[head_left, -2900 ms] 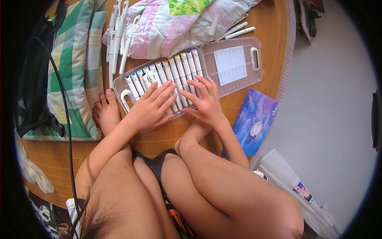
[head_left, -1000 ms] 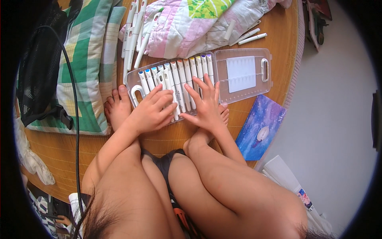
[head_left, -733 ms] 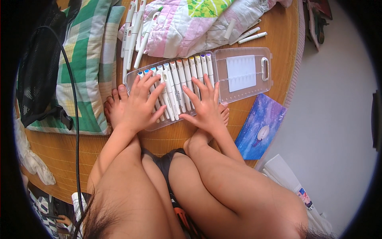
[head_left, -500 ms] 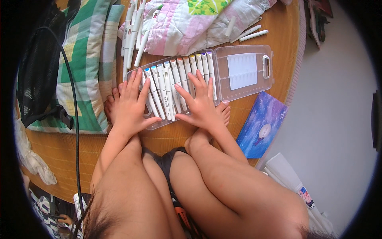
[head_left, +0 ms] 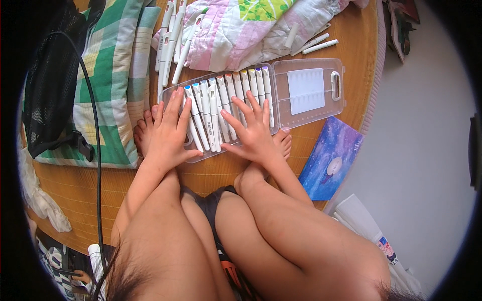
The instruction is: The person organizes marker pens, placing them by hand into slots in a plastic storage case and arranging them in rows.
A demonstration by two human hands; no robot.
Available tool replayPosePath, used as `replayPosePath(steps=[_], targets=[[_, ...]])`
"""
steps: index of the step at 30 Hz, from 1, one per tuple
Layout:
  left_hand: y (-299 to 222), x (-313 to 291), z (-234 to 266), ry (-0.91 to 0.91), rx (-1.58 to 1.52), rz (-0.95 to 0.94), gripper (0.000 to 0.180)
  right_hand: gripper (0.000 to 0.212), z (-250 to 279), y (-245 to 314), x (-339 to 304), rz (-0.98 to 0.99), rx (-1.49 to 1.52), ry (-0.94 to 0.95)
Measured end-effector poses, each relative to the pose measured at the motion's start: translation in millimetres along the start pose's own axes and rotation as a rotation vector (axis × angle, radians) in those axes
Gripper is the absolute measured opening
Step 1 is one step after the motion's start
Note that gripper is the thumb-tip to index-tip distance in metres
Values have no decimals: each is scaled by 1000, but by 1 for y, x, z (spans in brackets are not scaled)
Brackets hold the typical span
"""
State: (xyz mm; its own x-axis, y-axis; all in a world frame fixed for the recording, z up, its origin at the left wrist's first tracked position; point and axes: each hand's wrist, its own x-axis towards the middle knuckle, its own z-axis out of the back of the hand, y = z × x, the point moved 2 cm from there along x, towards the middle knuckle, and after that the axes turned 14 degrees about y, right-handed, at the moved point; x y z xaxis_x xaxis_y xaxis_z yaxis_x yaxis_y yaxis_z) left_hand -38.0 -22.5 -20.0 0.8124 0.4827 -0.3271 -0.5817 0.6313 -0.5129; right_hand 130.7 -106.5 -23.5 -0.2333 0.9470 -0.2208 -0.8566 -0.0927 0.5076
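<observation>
A clear plastic case (head_left: 165,94) lies open on the woven mat, its lid (head_left: 326,109) folded out to the right. White marker pens (head_left: 214,118) with coloured cap ends stand side by side in its tray; one sits a little lower, on top of the row. My left hand (head_left: 169,130) spreads over the left end of the case, fingertips by the blue-ended pens. With fingers apart, my right hand (head_left: 253,128) rests over the right part of the row. Neither hand holds anything; whether the palms press on the pens is hard to tell.
Loose white markers (head_left: 173,42) lie beyond the case, more (head_left: 320,46) at the far right beside a pink-and-white quilt (head_left: 221,45). A green checked cushion (head_left: 108,95) and black cable (head_left: 94,110) are left. A blue-purple booklet (head_left: 329,158) lies right, near the mat's edge.
Both hands stay spread over the row of pens, almost unmoved. The whole view has shifted very slightly; no pen has visibly changed place.
</observation>
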Motion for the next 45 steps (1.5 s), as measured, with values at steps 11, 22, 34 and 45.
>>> replayPosePath(steps=[11, 22, 34, 45], targets=[[-6, 5, 3, 37, 22, 7, 107, 81, 1, 3, 4, -61, -7, 33], [-3, 4, 0, 52, 29, -23, 106, 80, -2, 3, 13, 40, -26, 61], [-3, 4, -3, 24, 70, -52, 100, 81, 2, 7, 16, 10, 9, 97], [-6, 4, -6, 51, 119, -16, 98, 28, 6, 18, 21, 465, -320, 121]])
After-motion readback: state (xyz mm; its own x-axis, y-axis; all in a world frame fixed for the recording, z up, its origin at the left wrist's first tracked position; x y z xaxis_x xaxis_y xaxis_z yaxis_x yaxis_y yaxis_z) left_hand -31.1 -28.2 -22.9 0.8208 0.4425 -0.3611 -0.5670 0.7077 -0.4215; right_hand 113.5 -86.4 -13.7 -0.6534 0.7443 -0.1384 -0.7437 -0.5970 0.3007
